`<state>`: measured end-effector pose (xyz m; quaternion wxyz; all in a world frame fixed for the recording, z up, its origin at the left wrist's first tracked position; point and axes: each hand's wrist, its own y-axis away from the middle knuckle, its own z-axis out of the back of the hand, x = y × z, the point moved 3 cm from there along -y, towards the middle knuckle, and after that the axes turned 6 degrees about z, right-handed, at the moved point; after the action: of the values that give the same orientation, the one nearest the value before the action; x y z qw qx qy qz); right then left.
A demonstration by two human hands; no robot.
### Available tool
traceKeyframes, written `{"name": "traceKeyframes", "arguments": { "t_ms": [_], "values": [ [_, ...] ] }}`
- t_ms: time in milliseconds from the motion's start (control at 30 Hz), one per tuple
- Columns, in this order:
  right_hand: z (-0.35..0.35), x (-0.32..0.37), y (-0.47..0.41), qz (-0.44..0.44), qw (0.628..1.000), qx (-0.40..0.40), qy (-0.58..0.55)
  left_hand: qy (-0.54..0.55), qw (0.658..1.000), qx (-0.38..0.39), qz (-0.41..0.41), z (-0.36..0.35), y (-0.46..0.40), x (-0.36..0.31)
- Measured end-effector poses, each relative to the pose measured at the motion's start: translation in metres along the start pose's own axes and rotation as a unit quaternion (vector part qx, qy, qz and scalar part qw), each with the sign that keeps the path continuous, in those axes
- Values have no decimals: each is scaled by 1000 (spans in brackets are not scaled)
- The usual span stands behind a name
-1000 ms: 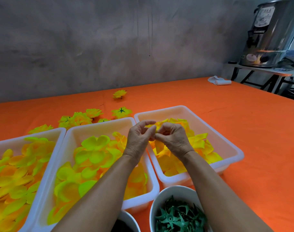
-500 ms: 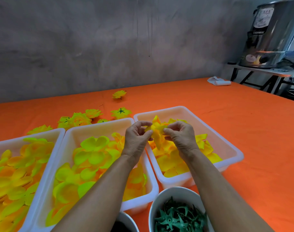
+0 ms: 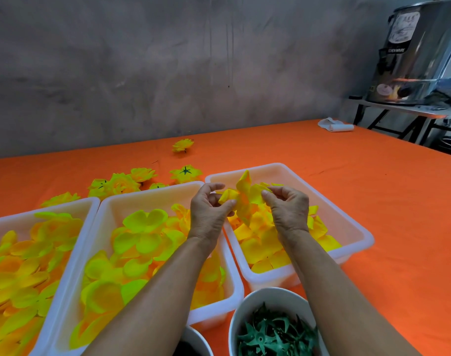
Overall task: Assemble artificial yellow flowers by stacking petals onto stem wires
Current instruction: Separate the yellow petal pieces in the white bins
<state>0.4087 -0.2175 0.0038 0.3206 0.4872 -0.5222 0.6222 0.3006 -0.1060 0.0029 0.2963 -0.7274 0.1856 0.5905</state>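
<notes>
Head view: both hands [image 3: 247,209] pinching yellow petal piece [image 3: 243,196], stem wire indiscernible.

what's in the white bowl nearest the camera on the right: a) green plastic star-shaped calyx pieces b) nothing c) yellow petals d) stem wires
a: the white bowl below the right forearm holds a pile of green star-shaped calyx pieces; the yellow petals lie in the white trays beyond it.

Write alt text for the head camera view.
Two hands, left hand and right hand, pinch a yellow petal piece between them above a white tub of yellow petals. Two more petal tubs lie to the left on an orange table, finished flowers lie behind, and a bowl of green parts sits near.
</notes>
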Motion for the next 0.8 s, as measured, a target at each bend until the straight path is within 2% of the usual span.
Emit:
{"name": "traceKeyframes", "arguments": {
  "t_ms": [167,400,567,800],
  "values": [
    [-6,5,5,-24,997,65,-16,-3,1000,-1,1,-2,0,0],
    [-10,14,13,-14,987,153,-44,-37,999,3,-22,-3,2,0],
    [-4,3,2,-65,996,44,-35,-32,999,-17,-7,-2,1,0],
    [1,-6,-6,-99,992,-40,-66,-58,998,-21,6,-2,1,0]
  ]
}}
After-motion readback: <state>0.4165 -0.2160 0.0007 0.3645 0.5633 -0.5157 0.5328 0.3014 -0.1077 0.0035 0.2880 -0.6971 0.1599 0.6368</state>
